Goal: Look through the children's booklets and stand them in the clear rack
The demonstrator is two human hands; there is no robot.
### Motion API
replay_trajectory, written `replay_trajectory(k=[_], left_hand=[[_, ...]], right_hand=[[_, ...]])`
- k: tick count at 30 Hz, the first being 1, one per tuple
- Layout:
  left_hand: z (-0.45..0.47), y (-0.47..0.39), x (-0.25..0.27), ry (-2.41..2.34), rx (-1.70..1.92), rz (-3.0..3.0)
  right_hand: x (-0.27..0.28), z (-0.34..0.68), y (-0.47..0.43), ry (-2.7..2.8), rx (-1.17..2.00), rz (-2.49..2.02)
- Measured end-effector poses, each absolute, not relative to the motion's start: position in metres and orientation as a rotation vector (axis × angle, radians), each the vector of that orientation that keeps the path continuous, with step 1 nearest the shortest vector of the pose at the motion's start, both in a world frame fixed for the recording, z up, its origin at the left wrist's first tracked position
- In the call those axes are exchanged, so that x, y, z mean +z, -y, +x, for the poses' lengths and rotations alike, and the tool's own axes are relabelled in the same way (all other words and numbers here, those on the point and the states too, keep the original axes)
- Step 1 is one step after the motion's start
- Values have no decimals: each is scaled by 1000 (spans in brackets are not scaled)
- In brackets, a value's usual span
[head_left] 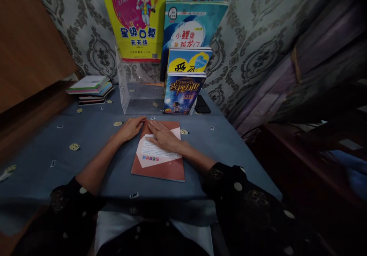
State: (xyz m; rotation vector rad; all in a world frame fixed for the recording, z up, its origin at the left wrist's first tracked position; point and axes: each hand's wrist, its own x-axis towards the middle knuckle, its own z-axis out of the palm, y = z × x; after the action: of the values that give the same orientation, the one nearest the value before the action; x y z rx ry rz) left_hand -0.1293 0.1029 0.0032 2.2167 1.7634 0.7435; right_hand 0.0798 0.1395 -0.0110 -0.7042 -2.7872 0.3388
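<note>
A thin reddish-brown book (159, 170) with a pale panel lies flat on the cloth-covered table, its printed lines upside down to me. My right hand (164, 136) rests flat across the book's upper part, fingers stretched out toward its top left corner. Beside that corner, my left hand (132, 130) lies with fingers extended along the book's edge; whether it touches the book I cannot tell. Neither hand grips anything. Just beyond them is a clear acrylic book stand (124, 95) holding several upright books, with a blue book (183, 93) at the front.
A yellow workbook (137, 23) stands tall in the stand's left side. To the left is a stack of books (90, 89) on the blue tablecloth (229, 160). A dark phone-like object (202, 105) lies right of the stand. Patterned wall covering and a curtain (266, 80) rise behind.
</note>
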Motion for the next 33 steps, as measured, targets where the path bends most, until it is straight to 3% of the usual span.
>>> replay_trajectory(k=[11, 17, 25, 33], left_hand=[[-123, -98, 12, -1833, 595, 2249], [-108, -89, 10, -1843, 242, 2383], [-77, -94, 7, -1581, 43, 2482], [-51, -106, 15, -1311, -2, 2604]], right_hand=[[-14, 151, -156, 2651, 418, -988], [-18, 173, -174, 2465, 690, -978], [-19, 175, -188, 2280, 911, -888], [-17, 173, -186, 2306, 884, -858]])
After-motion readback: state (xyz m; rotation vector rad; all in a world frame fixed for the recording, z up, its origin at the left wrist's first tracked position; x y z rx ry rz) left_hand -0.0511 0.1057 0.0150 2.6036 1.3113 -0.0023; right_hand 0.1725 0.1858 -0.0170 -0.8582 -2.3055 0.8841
